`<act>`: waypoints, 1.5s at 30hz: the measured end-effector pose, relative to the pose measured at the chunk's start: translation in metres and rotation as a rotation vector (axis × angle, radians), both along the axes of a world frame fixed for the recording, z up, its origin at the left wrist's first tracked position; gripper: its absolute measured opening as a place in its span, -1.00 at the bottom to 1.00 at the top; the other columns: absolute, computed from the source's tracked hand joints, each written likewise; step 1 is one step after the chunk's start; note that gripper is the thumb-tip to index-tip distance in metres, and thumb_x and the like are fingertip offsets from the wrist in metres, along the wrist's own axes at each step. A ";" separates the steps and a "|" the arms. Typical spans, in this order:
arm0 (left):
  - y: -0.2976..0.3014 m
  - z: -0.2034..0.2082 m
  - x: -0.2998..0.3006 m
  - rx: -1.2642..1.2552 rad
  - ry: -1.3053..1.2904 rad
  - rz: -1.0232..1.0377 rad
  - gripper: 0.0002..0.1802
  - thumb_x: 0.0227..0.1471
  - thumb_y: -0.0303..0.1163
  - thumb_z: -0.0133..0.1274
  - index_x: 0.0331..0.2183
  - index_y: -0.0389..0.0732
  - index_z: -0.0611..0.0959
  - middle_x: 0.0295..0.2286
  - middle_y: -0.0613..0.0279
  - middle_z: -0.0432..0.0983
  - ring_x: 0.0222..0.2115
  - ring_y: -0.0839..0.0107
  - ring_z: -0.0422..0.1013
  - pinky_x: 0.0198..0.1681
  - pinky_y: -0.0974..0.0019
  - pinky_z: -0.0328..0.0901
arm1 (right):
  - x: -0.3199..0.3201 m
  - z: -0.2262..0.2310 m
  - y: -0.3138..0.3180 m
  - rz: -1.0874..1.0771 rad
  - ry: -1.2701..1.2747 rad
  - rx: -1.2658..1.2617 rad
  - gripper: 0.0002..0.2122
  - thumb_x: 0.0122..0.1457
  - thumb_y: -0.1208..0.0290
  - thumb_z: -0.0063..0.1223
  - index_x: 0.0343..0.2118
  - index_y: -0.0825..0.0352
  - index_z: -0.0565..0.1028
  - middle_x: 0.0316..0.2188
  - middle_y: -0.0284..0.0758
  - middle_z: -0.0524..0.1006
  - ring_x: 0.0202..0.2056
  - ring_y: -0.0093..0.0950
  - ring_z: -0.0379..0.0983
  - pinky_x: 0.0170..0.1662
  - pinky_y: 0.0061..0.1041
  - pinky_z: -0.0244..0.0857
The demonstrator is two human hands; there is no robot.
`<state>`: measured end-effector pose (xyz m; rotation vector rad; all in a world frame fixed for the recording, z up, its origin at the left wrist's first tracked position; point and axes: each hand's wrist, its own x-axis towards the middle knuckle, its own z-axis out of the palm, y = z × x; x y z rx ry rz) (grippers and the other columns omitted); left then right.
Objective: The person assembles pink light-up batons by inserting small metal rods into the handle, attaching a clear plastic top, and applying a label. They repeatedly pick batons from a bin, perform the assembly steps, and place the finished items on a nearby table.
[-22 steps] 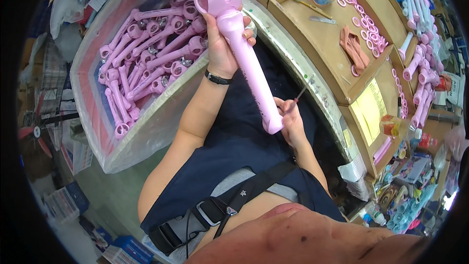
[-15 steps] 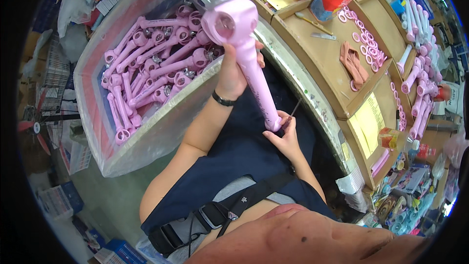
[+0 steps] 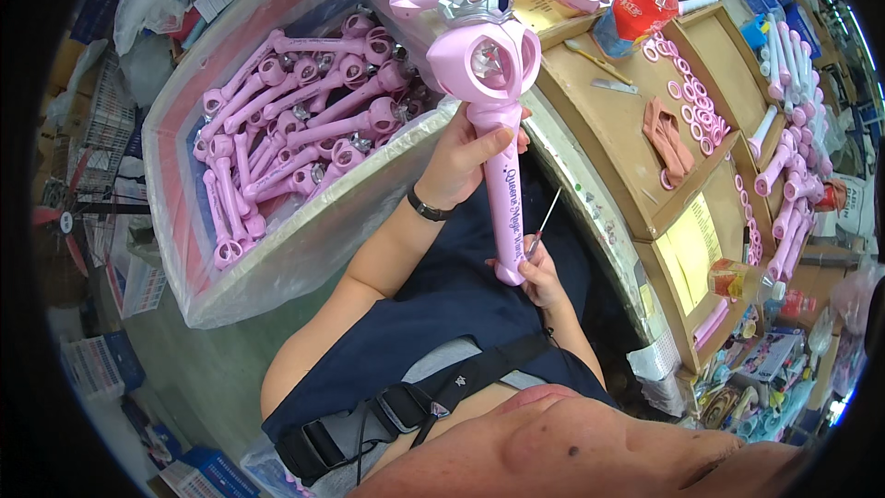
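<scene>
A pink toy wand (image 3: 504,198) stands nearly upright before me, its openwork head (image 3: 484,60) at the top and a silver crown (image 3: 475,5) above it. Inside the head sits a clear, gem-like piece. My left hand (image 3: 470,155) is closed round the shaft just below the head. At the bottom end, my right hand (image 3: 544,278) is closed, its fingers touching the wand. A thin metal-shafted tool (image 3: 550,212) sticks up out of that hand, pointing away from me; its handle is mostly hidden by the fingers.
To the left, a plastic-lined box (image 3: 198,300) holds many pink wands (image 3: 295,129). Cardboard trays (image 3: 599,129) on the right bench carry pink rings (image 3: 701,111), a salmon cloth piece (image 3: 668,143), a small blade (image 3: 613,86) and a red-capped bottle (image 3: 641,14). More wand parts (image 3: 793,166) lie beyond.
The wand has turned about its length, so its printed side and gem now face me, and it stands more upright. My right hand has moved slightly down and toward me.
</scene>
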<state>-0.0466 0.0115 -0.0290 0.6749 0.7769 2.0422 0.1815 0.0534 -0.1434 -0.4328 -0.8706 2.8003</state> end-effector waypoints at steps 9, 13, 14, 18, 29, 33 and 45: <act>-0.011 0.002 -0.005 -0.259 0.271 0.105 -0.49 -0.02 -0.51 0.09 -0.02 -0.31 0.32 -0.14 0.01 0.45 -0.30 0.40 0.47 -0.21 0.33 0.38 | -0.014 0.068 0.019 -0.357 -0.449 1.199 -0.90 0.16 0.50 -0.05 -0.31 0.40 0.43 -0.44 -0.20 0.48 -0.46 -0.38 0.42 -0.29 -0.53 0.32; -0.021 -0.010 -0.002 -0.321 0.208 -0.018 -0.51 0.02 -0.52 0.03 0.00 -0.33 0.29 -0.17 0.06 0.41 -0.25 0.34 0.45 -0.17 0.30 0.36 | -0.023 0.103 0.090 -0.820 -0.588 1.805 -0.91 0.04 0.46 0.07 -0.44 0.32 0.42 -0.48 -0.25 0.44 -0.40 -0.25 0.34 -0.28 -0.32 0.17; -0.024 -0.013 0.001 -0.299 0.146 -0.063 -0.54 0.11 -0.45 -0.06 0.03 -0.36 0.27 -0.10 -0.08 0.39 -0.22 0.24 0.46 -0.14 0.20 0.38 | -0.024 0.108 0.107 -0.796 -0.677 1.919 -0.88 0.05 0.38 0.08 -0.43 0.31 0.43 -0.50 -0.26 0.43 -0.40 -0.23 0.34 -0.26 -0.29 0.15; -0.041 -0.025 0.001 -0.165 0.101 -0.149 -0.51 0.21 -0.33 -0.17 0.08 -0.39 0.22 -0.06 -0.06 0.35 -0.10 0.15 0.40 -0.03 0.15 0.31 | -0.015 0.110 0.137 -0.855 -0.925 2.275 -0.82 0.06 0.33 0.08 -0.35 0.33 0.47 -0.32 -0.21 0.46 -0.16 -0.22 0.33 -0.07 -0.24 0.15; -0.057 -0.034 -0.030 -0.020 0.032 -0.348 0.02 -0.42 0.14 0.36 -0.01 -0.27 0.33 -0.28 0.25 0.27 -0.33 0.44 0.18 -0.29 0.41 0.07 | 0.118 0.072 0.282 -0.562 -1.179 1.503 -0.61 -0.05 0.16 0.19 -0.23 0.34 0.52 -0.29 -0.20 0.54 -0.18 -0.24 0.42 -0.10 -0.32 0.26; -0.061 -0.027 -0.028 -0.039 0.013 -0.163 0.01 -0.41 0.10 0.37 0.00 -0.25 0.33 -0.25 0.22 0.30 -0.31 0.42 0.22 -0.27 0.36 0.11 | 0.130 0.057 0.289 -0.323 -1.281 1.779 -0.49 -0.11 0.04 0.21 -0.16 0.32 0.49 -0.18 -0.17 0.49 -0.14 -0.25 0.38 -0.04 -0.32 0.18; -0.050 -0.015 0.013 0.045 -0.162 -0.246 -0.14 -0.24 -0.14 0.34 0.05 -0.08 0.24 -0.16 0.06 0.31 -0.07 0.16 0.27 0.15 -0.11 0.06 | 0.121 0.042 0.251 -0.740 -1.175 2.084 -0.71 0.03 0.25 0.13 -0.22 0.30 0.51 -0.28 -0.20 0.45 -0.19 -0.22 0.32 -0.10 -0.31 0.14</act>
